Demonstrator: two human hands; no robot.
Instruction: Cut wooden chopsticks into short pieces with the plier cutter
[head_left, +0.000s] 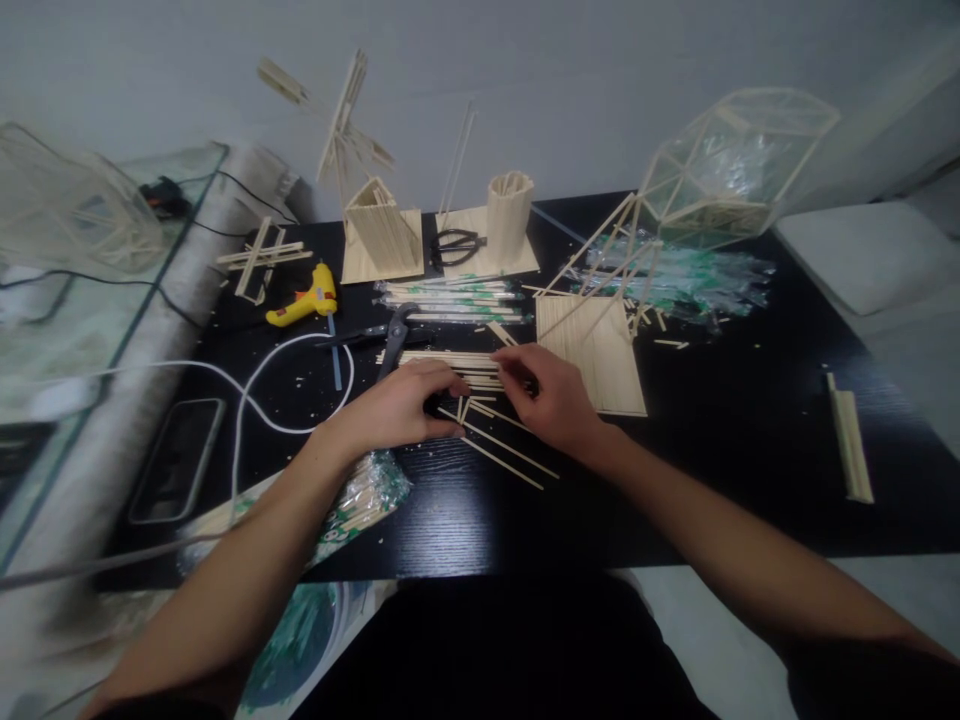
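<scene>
Thin wooden sticks lie fanned out on the black table, with short pieces meeting near my left fingertips. My left hand rests over their left end, thumb and fingers curved around a gap; whether it grips a stick is hard to tell. Just to the right, my right hand is bent with thumb and fingertips close together at the end of the loose stick row; anything between them is too small to make out. Behind my right hand sits a flat stick panel with a slanted stick frame on it.
A yellow glue gun, pliers and a white cable lie on the left. Two stick towers stand at the back. Wrapped stick bundles lie at the back right, and a phone-like frame at the left.
</scene>
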